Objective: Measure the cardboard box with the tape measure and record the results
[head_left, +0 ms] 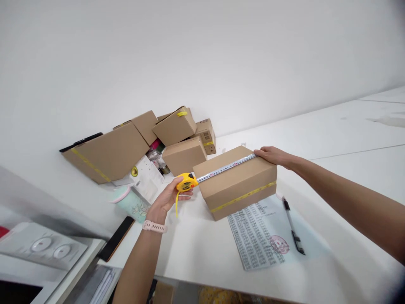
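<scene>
I had the carton [240,185] on the white table [190,249], its base hiding part of a printed sheet [253,236]. The left hand [167,197] clasped the tape measure [187,183]; the right hand [272,155] lay over the blade's far end [251,156], though I couldn't tell whether it pinched. Had that hold slipped, I judged, the blade could have recoiled. Other boxes [185,155] crowded near the pale wall [221,55].

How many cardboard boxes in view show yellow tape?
4: the front box beneath the measuring blade; the large box at far left; the tilted box atop the pile; the printed box at the pile's right end. Others may be hidden.
</scene>
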Demonstrator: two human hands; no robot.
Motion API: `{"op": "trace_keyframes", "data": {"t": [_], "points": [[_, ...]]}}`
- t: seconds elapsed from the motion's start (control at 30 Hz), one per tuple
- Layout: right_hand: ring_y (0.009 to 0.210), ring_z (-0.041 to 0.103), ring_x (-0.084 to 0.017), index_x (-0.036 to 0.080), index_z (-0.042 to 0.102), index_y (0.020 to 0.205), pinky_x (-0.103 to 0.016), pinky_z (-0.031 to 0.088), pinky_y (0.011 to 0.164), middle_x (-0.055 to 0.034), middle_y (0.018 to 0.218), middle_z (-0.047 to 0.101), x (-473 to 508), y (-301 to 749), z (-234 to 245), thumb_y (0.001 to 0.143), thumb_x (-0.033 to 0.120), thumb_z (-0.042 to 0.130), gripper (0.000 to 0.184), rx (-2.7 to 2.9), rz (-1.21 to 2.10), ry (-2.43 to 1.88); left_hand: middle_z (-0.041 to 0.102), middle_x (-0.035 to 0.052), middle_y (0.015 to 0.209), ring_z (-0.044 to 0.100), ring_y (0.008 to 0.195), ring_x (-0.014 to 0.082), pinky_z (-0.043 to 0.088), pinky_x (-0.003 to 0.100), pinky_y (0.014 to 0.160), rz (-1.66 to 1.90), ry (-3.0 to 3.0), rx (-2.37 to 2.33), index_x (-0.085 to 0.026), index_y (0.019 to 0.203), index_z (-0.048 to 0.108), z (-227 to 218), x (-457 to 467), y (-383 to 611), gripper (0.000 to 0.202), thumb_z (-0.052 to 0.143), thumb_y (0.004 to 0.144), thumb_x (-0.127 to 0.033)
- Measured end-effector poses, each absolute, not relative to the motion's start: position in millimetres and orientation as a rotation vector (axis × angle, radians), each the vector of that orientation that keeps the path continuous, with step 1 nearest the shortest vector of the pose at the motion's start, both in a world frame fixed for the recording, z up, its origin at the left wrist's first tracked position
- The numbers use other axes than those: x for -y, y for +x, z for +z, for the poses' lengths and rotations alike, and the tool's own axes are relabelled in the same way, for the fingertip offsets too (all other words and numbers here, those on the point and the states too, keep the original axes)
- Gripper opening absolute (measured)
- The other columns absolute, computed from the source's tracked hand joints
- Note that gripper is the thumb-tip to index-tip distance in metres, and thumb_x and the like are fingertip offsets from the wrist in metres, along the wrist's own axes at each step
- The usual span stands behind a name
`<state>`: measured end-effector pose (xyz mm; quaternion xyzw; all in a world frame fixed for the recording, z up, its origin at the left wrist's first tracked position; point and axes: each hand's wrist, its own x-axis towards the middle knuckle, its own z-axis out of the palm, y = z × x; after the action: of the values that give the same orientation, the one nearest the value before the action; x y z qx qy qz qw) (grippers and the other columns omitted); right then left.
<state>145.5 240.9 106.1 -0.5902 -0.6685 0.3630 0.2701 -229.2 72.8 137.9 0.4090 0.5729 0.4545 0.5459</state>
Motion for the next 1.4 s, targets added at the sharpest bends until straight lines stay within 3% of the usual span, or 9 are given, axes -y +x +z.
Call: {"op": "trace_keyframes", "data": {"t": [0.53, 0.8, 0.87, 0.97, 1.07, 1.17, 1.4], "points": [[0.086, 0.064, -0.029, 0.023, 0.058, 0.075, -0.038, 0.048, 0.070, -0.0108, 0.092, 0.070, -246.1, 144.6, 98.2, 0.084, 0.057, 0.052, 0.036, 1.847, 0.916, -1.590, 0.073, 0.0121, 0.085, 0.069, 0.068, 0.0212, 0.058, 0.032, 0.064, 1.080, 0.961, -1.383, -0.011, 0.105, 0.067, 134.1, -76.1, -225.5, 0.043, 0.057, 0.088, -0.049], [0.097, 0.062, -0.032, 0.023, 0.060, 0.081, -0.043, 0.047, 0.081, -0.0124, 0.102, 0.069, -247.4, 149.9, 116.7, 0.088, 0.053, 0.050, 0.033, 1.838, 0.814, -1.560, 0.071, 0.0127, 0.098, 0.066, 0.067, 0.0185, 0.056, 0.028, 0.059, 1.089, 1.156, -1.282, -0.010, 0.104, 0.068, 153.8, -41.6, -211.2, 0.047, 0.078, 0.070, -0.042], [0.101, 0.062, -0.030, 0.024, 0.062, 0.088, -0.041, 0.048, 0.084, -0.0104, 0.110, 0.069, -241.7, 155.2, 133.3, 0.089, 0.057, 0.047, 0.037, 1.841, 0.840, -1.466, 0.070, 0.0123, 0.099, 0.065, 0.065, 0.0179, 0.054, 0.027, 0.054, 0.990, 1.209, -1.174, -0.012, 0.113, 0.064, 155.7, -14.5, -194.7, 0.055, 0.081, 0.068, -0.038], [0.107, 0.060, -0.032, 0.026, 0.064, 0.091, -0.041, 0.047, 0.086, -0.0092, 0.115, 0.068, -228.6, 156.7, 159.7, 0.087, 0.064, 0.050, 0.041, 1.955, 0.875, -1.318, 0.065, 0.0107, 0.112, 0.067, 0.066, 0.0176, 0.055, 0.026, 0.051, 0.814, 1.061, -0.907, -0.023, 0.133, 0.052, 138.6, 25.8, -155.0, 0.079, 0.086, 0.062, -0.032], [0.104, 0.060, -0.032, 0.026, 0.065, 0.087, -0.041, 0.047, 0.086, -0.0079, 0.109, 0.069, -216.2, 145.6, 175.8, 0.084, 0.067, 0.055, 0.042, 2.146, 0.912, -1.234, 0.059, 0.0137, 0.122, 0.069, 0.068, 0.0180, 0.057, 0.026, 0.052, 0.784, 0.878, -0.669, -0.020, 0.119, 0.058, 105.8, 50.3, -107.8, 0.068, 0.087, 0.058, -0.031], [0.100, 0.061, -0.029, 0.024, 0.063, 0.082, -0.039, 0.047, 0.086, -0.0073, 0.102, 0.070, -213.1, 128.2, 174.8, 0.085, 0.065, 0.055, 0.042, 2.161, 0.945, -1.186, 0.058, 0.0107, 0.114, 0.068, 0.058, 0.0153, 0.054, 0.022, 0.043, 0.966, 0.784, -0.585, -0.018, 0.105, 0.058, 84.2, 53.4, -69.4, 0.056, 0.084, 0.059, -0.037], [0.106, 0.062, -0.028, 0.021, 0.063, 0.104, -0.037, 0.049, 0.089, -0.0111, 0.124, 0.067, -233.9, 99.5, 142.2, 0.091, 0.055, 0.043, 0.041, 1.846, 0.937, -1.320, 0.056, 0.0082, 0.101, 0.064, 0.052, 0.0141, 0.052, 0.025, 0.041, 1.275, 0.720, -0.758, -0.015, 0.095, 0.058, 105.1, 9.2, -26.1, 0.061, 0.076, 0.059, -0.060]]}}
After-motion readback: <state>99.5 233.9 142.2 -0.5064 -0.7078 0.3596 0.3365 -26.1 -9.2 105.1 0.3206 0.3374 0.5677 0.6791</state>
